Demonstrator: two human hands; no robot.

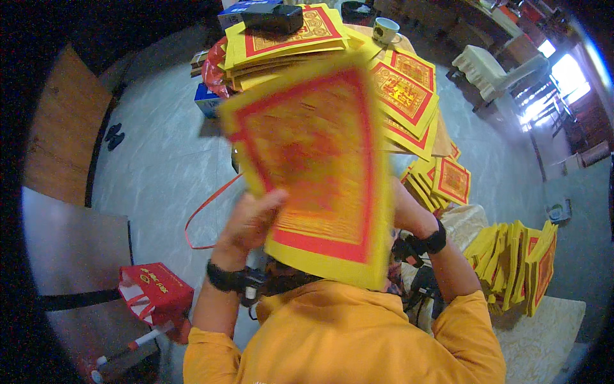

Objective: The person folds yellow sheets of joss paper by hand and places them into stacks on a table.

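While it is blurred by motion, a large yellow sheet [316, 169] with a red border is held up between both hands. The left hand [251, 221] is closed on its left edge; the right hand [409, 214] is mostly hidden behind the right edge, so its grip cannot be told. Stacks of like sheets [291, 35] are piled beyond on the counter [550, 339], and folded sheets [518, 262] stand upright at its right edge.

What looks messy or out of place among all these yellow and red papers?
The paper stacks on the table are fanned and skewed, not squared. One bundle stands on edge at the right. A red ribbon trails loose on the floor. The sheet held up by both hands is blurred.
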